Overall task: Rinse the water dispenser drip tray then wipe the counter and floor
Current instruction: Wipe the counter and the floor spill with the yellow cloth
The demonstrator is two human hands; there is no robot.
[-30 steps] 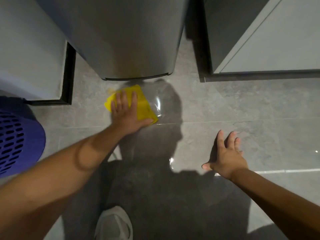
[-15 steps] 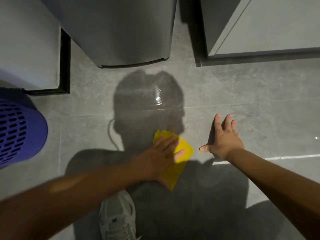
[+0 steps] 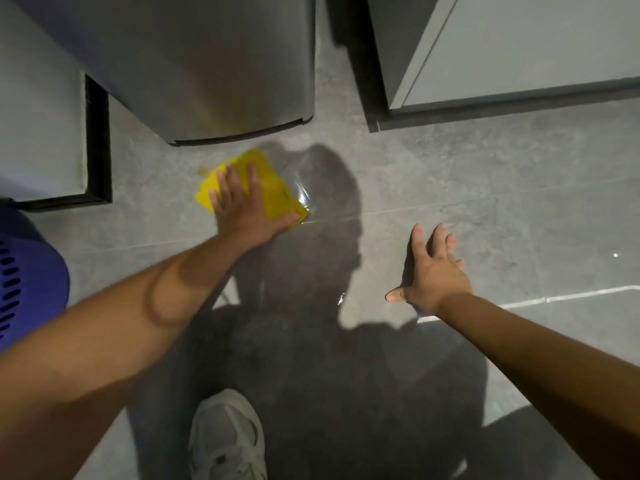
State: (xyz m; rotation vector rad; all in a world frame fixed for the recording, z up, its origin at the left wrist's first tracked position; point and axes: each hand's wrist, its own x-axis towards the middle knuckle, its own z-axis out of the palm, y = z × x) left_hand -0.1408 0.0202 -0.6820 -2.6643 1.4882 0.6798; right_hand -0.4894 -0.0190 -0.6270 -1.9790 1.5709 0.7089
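A folded yellow cloth (image 3: 273, 188) lies flat on the grey tiled floor (image 3: 485, 209), just in front of the base of the grey water dispenser (image 3: 207, 64). My left hand (image 3: 242, 206) presses down on the cloth with straight, spread fingers. A wet sheen (image 3: 304, 195) shows on the tile at the cloth's right edge. My right hand (image 3: 433, 271) rests flat on the floor to the right, fingers spread, holding nothing. The drip tray is not in view.
A purple perforated basket (image 3: 31, 292) stands at the left edge. Grey cabinets (image 3: 519, 46) flank the dispenser, another cabinet (image 3: 38, 116) on the left. My white shoe (image 3: 227, 438) is at the bottom centre. A small water glint (image 3: 341, 299) lies near my right thumb.
My left hand has pushed the yellow cloth away from me, from near my right hand back up to the dispenser's base. My right hand stays planted on the floor.
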